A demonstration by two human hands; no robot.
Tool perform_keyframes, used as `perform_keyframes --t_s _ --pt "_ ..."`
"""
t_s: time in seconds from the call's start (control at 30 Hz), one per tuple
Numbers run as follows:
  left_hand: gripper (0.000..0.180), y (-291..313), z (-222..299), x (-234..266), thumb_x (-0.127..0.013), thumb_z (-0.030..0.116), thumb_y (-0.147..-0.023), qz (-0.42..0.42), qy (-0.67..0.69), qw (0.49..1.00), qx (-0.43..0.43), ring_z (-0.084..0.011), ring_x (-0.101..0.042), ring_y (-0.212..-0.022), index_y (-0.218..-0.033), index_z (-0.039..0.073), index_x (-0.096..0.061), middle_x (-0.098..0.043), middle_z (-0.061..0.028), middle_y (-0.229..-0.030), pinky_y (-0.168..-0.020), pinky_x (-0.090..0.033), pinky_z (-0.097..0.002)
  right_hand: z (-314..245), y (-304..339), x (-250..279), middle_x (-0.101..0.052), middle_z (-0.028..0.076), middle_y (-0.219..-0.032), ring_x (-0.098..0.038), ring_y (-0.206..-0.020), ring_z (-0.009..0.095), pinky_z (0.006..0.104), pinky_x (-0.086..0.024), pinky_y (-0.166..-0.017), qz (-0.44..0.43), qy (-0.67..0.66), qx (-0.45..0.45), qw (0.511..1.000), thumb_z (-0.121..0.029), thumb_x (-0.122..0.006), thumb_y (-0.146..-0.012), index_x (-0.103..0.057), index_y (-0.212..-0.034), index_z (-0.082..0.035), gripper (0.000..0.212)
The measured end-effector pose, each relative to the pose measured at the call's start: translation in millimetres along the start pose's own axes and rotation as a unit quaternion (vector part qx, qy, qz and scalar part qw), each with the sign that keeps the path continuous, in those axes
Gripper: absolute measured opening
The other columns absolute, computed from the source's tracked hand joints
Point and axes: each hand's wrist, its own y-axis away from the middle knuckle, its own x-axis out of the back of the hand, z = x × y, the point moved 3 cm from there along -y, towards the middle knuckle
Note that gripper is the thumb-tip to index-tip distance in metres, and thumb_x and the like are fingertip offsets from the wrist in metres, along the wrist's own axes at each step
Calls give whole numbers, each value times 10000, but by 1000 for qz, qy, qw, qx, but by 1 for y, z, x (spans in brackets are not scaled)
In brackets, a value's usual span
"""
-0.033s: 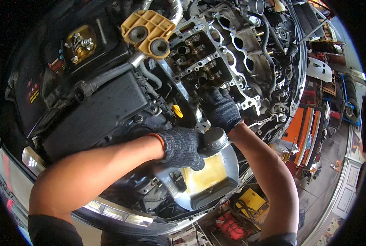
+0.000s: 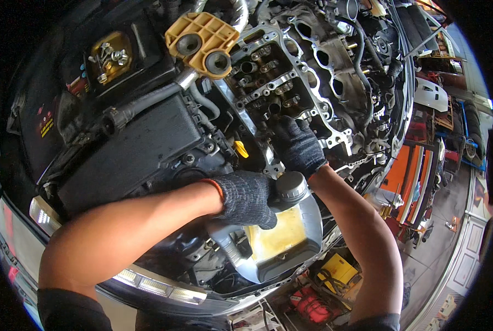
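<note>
My left hand [image 2: 243, 199], in a dark knit glove with an orange cuff, is closed at the neck end of a grey plastic jug [image 2: 311, 237]. Its thumb lies along the jug, while its other fingers are mostly hidden. The jug has a round grey cap [image 2: 291, 186] and a cut-away side showing yellowish liquid. My right hand [image 2: 300, 146], gloved alike, reaches into the uncovered cylinder head [image 2: 266, 88] with fingers bent down. Whatever its fingertips hold or touch is out of sight.
A tan plastic bracket [image 2: 202, 44] with two round holes lies by the cylinder head's far left. Several bolts sit in a gold-coloured tray [image 2: 112, 58]. A black cover [image 2: 130, 149] and a yellow tab [image 2: 241, 148] are left of the engine; an orange tool cabinet [image 2: 399, 171] stands right.
The view has shifted very slightly. Both hands and the jug keep their places, with the right hand's fingers moving only a little.
</note>
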Motion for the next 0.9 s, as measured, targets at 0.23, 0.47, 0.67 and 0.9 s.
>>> perform_keyframes --t_s 0.23,0.47,0.67,0.9 --pt "538 1 -2 -1 -796 400 -742 16 30 999 2 -335 -751 -985 -1181 91 -766 -780 -190 -1089 -912 -589 -422 3 7 -9 -591 202 -1422 -582 -1221 415 489 -515 -1031 50 -20 46 997 -183 -676 -851 -654 -1369 -88 528" --pt "514 3 0 0 -797 405 -759 4 14 1000 11 -336 -751 -998 -1168 94 -780 -783 -187 -1099 -931 -581 -422 8 8 -20 -595 179 -1373 -590 -1090 405 490 -536 -929 31 -12 32 999 -217 -702 -865 -627 -1407 -88 562" --pt "524 1 -3 -1 -801 423 -768 9 20 1000 3 -349 -749 -1012 -1181 101 -780 -779 -193 -1116 -933 -580 -428 6 9 -10 -594 191 -1397 -596 -1194 431 499 -535 -984 27 -34 26 999 -135 -713 -839 -657 -1373 -62 542" --pt "505 -3 -11 -8 -810 380 -780 45 37 998 -2 -398 -743 -945 -1170 65 -743 -763 -241 -1042 -872 -591 -460 4 6 -6 -630 168 -1372 -631 -1199 435 504 -560 -960 48 -74 -12 996 -99 -727 -838 -695 -1340 -84 504"
